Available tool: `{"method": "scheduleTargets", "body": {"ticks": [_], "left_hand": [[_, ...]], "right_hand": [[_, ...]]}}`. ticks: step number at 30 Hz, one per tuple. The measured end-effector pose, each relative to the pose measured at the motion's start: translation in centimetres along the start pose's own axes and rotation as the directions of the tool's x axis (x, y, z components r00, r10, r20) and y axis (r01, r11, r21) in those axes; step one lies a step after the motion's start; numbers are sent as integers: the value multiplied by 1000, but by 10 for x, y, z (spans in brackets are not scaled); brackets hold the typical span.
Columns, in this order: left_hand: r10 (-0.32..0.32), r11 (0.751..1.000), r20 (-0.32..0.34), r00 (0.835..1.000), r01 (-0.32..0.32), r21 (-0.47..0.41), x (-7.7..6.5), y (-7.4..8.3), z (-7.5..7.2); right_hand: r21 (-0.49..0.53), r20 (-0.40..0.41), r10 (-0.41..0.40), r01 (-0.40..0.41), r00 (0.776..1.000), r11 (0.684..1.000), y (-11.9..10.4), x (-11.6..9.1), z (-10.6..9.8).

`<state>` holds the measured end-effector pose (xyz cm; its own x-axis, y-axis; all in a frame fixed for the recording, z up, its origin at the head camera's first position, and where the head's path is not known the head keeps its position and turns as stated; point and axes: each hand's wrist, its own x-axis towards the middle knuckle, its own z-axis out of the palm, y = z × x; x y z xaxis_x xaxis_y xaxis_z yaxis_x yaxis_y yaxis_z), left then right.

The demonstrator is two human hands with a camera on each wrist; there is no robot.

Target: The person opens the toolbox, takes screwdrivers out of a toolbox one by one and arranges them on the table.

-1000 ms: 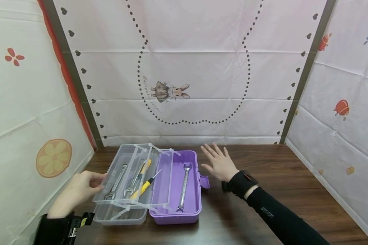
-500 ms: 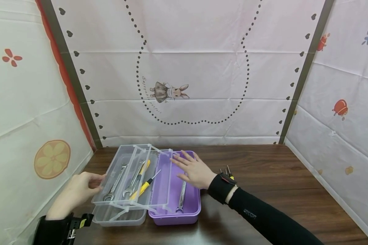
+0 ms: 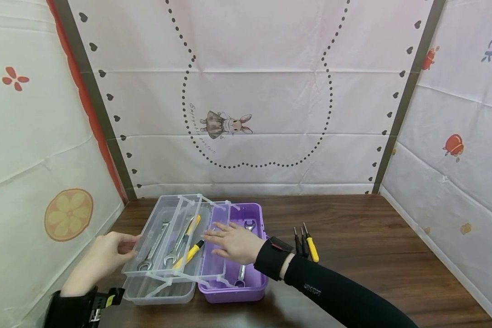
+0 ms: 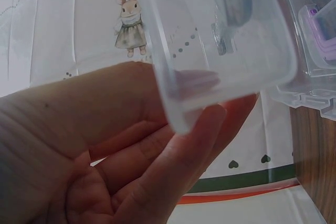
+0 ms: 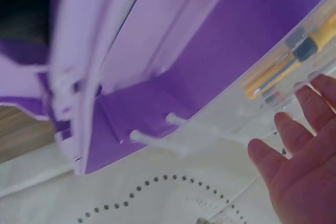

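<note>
My left hand (image 3: 102, 259) pinches the left edge of a clear plastic tray (image 4: 236, 80) between thumb and fingers. The tray is raised on white hinge arms beside a purple toolbox (image 3: 231, 296). Inside it lie a wrench (image 3: 155, 248), a second wrench (image 3: 175, 253), and a screwdriver with a yellow and black handle (image 3: 190, 253); behind that is another yellow-handled tool (image 3: 194, 224). With fingers straight, my right hand (image 3: 238, 243) reaches across the toolbox, fingertips right at the tray's right side. Beneath that hand, partly hidden, a wrench (image 3: 241, 275) lies in the toolbox.
The toolbox's clear lid (image 3: 164, 294) lies folded back under the tray. Several screwdrivers, one with a yellow handle (image 3: 312, 248), rest on the brown wooden table (image 3: 373, 255) to the right. White printed cloth (image 3: 270, 100) walls in the table.
My right hand has moved left from beside the toolbox to the tray's right side, uncovering the screwdrivers on the table. My left hand stays on the tray's edge.
</note>
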<state>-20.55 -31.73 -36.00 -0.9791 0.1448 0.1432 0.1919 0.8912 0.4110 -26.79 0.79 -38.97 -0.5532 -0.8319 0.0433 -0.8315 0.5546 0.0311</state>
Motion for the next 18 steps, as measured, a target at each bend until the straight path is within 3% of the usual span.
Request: {"method": "scheduleTargets", "body": {"ticks": [8, 14, 18], "left_hand": [[-5, 1000, 3, 1000, 5, -1, 0, 1, 0], [-7, 1000, 8, 1000, 7, -4, 0, 2, -1], [-8, 1000, 13, 1000, 8, -2, 0, 2, -1]], "right_hand": [[-81, 7, -96, 96, 995, 992, -13, 15, 5], [-66, 18, -136, 137, 990, 988, -21, 25, 6], [-101, -28, -172, 168, 985, 981, -24, 28, 6]]}}
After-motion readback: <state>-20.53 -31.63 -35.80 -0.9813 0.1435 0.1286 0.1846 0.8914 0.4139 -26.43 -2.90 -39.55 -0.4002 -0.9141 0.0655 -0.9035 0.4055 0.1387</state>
